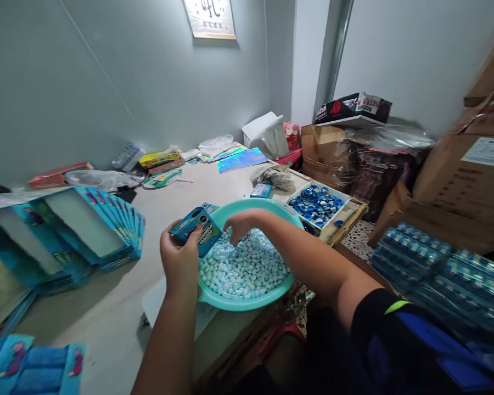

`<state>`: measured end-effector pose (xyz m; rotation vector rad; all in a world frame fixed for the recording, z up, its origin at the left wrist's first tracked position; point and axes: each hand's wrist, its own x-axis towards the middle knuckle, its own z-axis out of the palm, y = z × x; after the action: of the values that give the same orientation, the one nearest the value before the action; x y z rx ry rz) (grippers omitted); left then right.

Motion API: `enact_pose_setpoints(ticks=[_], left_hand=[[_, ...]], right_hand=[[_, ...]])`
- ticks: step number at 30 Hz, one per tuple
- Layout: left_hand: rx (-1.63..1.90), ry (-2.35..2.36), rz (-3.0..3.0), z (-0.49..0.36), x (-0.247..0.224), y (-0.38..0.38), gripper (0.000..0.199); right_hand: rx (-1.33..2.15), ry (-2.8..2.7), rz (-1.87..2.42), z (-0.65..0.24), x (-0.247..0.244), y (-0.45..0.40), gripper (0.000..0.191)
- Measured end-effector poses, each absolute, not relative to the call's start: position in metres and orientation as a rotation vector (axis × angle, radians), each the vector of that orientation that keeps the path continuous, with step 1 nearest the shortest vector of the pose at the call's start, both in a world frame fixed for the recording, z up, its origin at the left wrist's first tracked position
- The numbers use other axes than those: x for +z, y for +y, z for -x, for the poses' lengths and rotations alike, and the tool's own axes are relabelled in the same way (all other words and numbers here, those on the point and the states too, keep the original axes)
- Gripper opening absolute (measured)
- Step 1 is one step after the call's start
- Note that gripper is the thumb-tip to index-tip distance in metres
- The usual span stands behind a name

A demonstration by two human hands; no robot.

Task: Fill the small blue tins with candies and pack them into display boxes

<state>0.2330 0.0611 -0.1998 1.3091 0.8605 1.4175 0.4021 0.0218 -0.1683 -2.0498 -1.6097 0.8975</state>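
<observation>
Teal basin (247, 303): on the counter (107, 323) below both hands, heaped with pale blue pellets (245, 269), probably candies, though my feed is too coarse to confirm it.

Left hand (181, 258): grip pressed around a small blue printed box (196, 230), fingers and thumb pinching it above the basin's left rim.

Right hand (241, 225): palm down, fingers curled over the far side of the pile; from here I cannot tell whether the grip holds any pellets.

Left of the basin: flat teal printed cartons (90, 225) lie fanned in overlapping stacks on the counter.

Beyond the basin: a white tray (337, 200) full of blue-and-silver caps (315, 206) sits near the counter's edge, beside a crumpled cloth (274, 176).

Far end: a holographic sheet (242, 160) lies among assorted packaging.

Right side: wrapped blue packs (411, 258) are stacked below brown cardboard cartons (465, 186).
</observation>
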Motion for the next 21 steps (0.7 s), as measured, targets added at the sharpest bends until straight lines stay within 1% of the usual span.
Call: enact_pose_setpoints(ticks=[3,10,13,16,19,21], left_hand=[[1.383,0.891,-1.301,-0.233,-0.195,0.058,0.07],[1.334,0.966,-1.323,-0.235,-0.189,0.057,0.073],[1.324,0.976,-1.343,-0.236,-0.188,0.058,0.076],[1.303,0.981,-1.383,-0.236,-0.187,0.057,0.08],[1.249,1.007,-1.461,-0.237,-0.185,0.053,0.082],[1.195,1.0,-1.522,-0.239,-0.184,0.052,0.083]], right_hand=[[0.963,-1.766,2.083,-0.413,-0.17,0.025,0.033],[0.807,-1.775,2.104,-0.428,-0.166,0.033,0.025],[0.754,-1.686,2.071,-0.428,-0.164,0.035,0.018],[0.738,-1.54,1.945,-0.427,-0.164,0.038,0.008],[0.793,-1.359,1.817,-0.427,-0.164,0.04,0.007],[0.845,-1.231,1.716,-0.427,-0.164,0.04,0.01]])
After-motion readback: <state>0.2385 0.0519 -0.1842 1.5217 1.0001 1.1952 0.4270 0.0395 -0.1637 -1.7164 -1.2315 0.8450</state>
